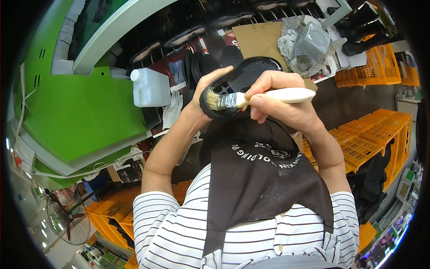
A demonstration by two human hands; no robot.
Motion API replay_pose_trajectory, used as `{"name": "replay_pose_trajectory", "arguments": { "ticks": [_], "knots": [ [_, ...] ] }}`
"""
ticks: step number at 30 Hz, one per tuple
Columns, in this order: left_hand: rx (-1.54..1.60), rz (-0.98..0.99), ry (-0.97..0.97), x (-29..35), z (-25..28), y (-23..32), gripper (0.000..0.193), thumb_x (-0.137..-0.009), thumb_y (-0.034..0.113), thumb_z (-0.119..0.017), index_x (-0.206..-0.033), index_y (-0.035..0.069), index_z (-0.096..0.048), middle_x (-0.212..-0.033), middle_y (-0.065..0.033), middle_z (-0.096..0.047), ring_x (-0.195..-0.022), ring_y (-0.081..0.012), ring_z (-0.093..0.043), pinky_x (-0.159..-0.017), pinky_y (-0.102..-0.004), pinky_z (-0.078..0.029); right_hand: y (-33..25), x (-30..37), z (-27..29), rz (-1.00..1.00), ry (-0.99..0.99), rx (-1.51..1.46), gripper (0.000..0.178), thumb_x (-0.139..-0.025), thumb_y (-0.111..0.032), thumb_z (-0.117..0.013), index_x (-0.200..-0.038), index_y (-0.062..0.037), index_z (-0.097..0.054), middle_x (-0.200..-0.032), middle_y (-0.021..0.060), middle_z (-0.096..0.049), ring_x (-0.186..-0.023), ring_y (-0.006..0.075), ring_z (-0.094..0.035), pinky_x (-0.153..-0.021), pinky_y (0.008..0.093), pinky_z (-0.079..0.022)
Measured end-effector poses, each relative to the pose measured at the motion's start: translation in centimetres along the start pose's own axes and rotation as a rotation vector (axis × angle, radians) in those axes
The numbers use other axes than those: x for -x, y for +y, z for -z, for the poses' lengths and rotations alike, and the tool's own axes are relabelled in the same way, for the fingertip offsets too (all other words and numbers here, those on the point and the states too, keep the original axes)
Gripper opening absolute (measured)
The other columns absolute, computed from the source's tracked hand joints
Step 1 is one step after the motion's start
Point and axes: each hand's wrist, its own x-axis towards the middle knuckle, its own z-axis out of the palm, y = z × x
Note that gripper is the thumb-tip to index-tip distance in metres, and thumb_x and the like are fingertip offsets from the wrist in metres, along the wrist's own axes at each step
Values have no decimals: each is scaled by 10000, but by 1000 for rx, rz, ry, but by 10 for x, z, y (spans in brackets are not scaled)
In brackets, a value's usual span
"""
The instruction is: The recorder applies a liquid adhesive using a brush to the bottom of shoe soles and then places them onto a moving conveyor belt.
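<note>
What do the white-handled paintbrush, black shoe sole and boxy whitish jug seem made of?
White-handled paintbrush: pale fibre bristles; shiny, probably metal band; smooth handle, painted wood or plastic.
Black shoe sole: probably rubber, given glossy highlights and moulded pattern.
Whitish jug: likely plastic, satin and translucent.

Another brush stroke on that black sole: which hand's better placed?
Right, I'd say. The right hand holds the flat white-handled brush with pale bristles, bristle end at the glossy black shoe sole. The left hand is occupied gripping that sole.
</note>
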Motion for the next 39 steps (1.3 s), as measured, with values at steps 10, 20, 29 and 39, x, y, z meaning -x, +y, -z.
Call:
{"name": "replay_pose_trajectory", "arguments": {
  "ticks": [10,20,29,39],
  "knots": [
    [-291,412,-91,-14,-7,9,439,-955,293,-342,-982,-76,-577,-761,-223,-626,-534,-298,-613,-403,-304,-482,-6,-12,22,53,-269,150,131,-789,-86,-694,-830,24,-635,-729,88,-663,-623,113,-635,-538,221,-506],
    [-288,432,-149,-15,8,8,227,-832,22,-570,-1032,-84,-570,-713,-170,-600,-546,-275,-624,-425,-351,-502,-9,-44,40,218,-575,358,162,-744,-107,-750,-839,2,-677,-771,72,-686,-696,140,-650,-617,251,-502],
    [-162,470,-129,-17,11,9,204,-842,36,-580,-996,-99,-581,-696,-174,-592,-515,-268,-606,-393,-355,-477,-18,-60,52,92,-797,425,181,-796,-135,-703,-880,22,-669,-783,71,-681,-702,104,-626,-627,234,-498],
    [-74,400,36,-13,27,20,518,-949,349,-340,-941,-103,-592,-635,-256,-588,-482,-331,-569,-394,-326,-410,-26,-28,97,90,-621,662,124,-773,-56,-686,-879,8,-672,-797,78,-674,-713,153,-629,-626,267,-490]
  ]
}}
